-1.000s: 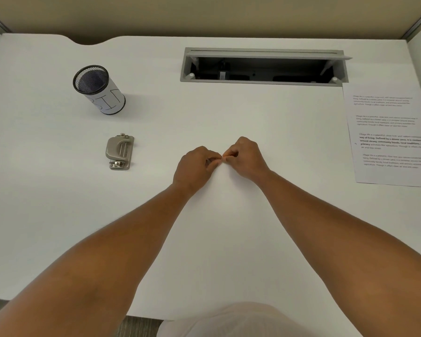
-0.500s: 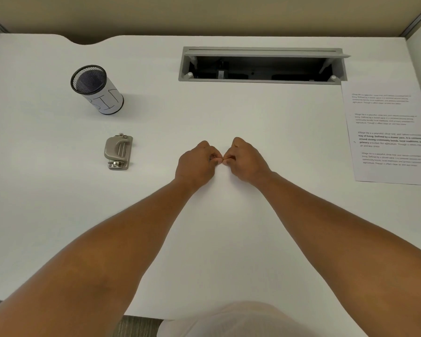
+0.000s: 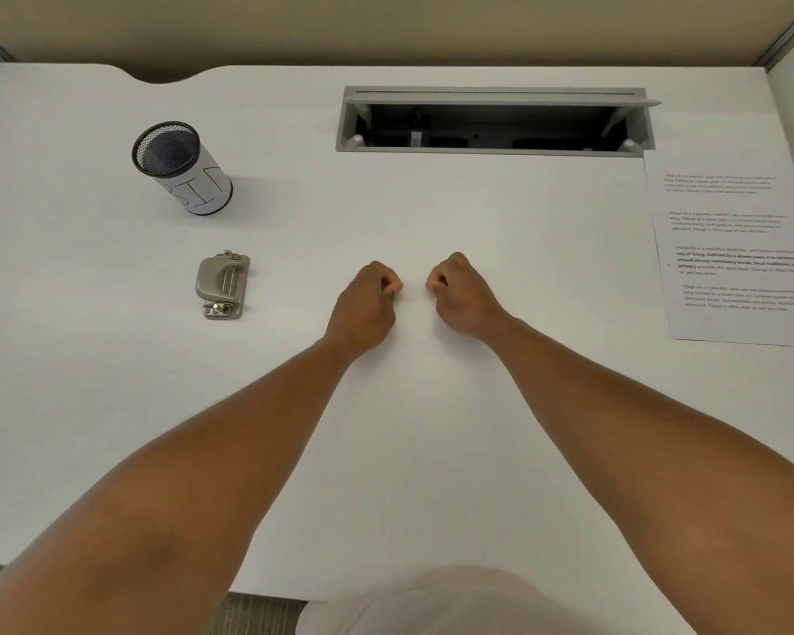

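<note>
My left hand (image 3: 368, 301) and my right hand (image 3: 458, 296) rest on the white desk (image 3: 477, 208) at its middle, a small gap between them. Each has its fingers curled, with thumb against forefinger in a pinch. They seem to pinch the far edge of a plain white sheet (image 3: 416, 405) lying between my forearms. The sheet hardly stands out from the desk, so its outline is unclear.
A grey hole punch (image 3: 223, 285) lies left of my left hand. A mesh cup marked BIN (image 3: 182, 168) stands at the back left. An open cable tray (image 3: 496, 121) is set into the back of the desk. A printed page (image 3: 734, 249) lies at the right edge.
My hands touched fingertip to fingertip a second ago. They have now drawn apart sideways, leaving a small gap. Nothing else on the desk has moved.
</note>
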Action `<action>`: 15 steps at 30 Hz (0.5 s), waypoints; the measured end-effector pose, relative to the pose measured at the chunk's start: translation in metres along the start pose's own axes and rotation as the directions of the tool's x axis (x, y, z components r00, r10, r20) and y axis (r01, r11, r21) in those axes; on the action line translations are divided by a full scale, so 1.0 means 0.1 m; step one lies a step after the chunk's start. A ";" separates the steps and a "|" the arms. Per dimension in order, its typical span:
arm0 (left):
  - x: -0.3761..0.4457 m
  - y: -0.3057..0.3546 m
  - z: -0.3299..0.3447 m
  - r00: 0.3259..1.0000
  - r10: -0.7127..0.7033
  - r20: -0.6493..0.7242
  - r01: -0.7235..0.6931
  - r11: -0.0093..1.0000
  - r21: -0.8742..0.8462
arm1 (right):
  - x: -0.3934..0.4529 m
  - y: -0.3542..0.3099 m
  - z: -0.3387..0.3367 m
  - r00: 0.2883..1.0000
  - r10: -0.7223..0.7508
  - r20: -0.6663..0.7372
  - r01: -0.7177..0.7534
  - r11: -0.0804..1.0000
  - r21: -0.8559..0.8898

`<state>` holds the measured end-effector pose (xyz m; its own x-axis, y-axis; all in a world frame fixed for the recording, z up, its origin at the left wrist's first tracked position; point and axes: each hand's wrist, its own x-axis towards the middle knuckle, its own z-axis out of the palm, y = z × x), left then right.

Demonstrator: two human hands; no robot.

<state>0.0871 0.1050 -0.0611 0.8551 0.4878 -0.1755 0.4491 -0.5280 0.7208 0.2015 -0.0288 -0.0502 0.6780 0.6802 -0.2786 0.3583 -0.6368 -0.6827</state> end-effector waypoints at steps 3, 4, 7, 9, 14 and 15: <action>0.00 -0.02 -0.01 0.999 -0.034 -0.021 0.033 0.997 -0.070 | 0.02 -0.01 -0.05 0.998 0.055 -0.029 -0.052 0.992 0.119; 0.00 -0.03 -0.02 0.999 -0.039 -0.023 0.037 0.996 -0.078 | 0.03 -0.01 -0.07 0.997 0.074 -0.034 -0.068 0.986 0.154; -0.02 -0.04 -0.03 0.999 -0.048 -0.021 0.045 0.992 -0.118 | 0.02 0.01 -0.09 0.992 0.124 -0.032 -0.113 0.963 0.243; -0.03 -0.04 -0.04 0.999 -0.044 -0.026 0.040 0.989 -0.142 | 0.00 0.02 -0.09 0.996 0.087 -0.030 -0.078 0.969 0.234; -0.06 -0.02 -0.03 0.999 -0.027 -0.041 0.026 0.999 -0.024 | -0.05 0.04 -0.08 0.999 -0.042 -0.014 0.043 0.995 0.093; -0.07 -0.01 -0.02 0.998 -0.028 -0.049 0.028 1.000 0.008 | -0.06 0.05 -0.08 0.999 -0.046 -0.015 0.048 0.995 0.086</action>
<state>0.0799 0.1030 -0.0593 0.8287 0.5357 -0.1622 0.4749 -0.5197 0.7103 0.2040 -0.0388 -0.0467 0.6704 0.7034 -0.2363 0.3334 -0.5700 -0.7509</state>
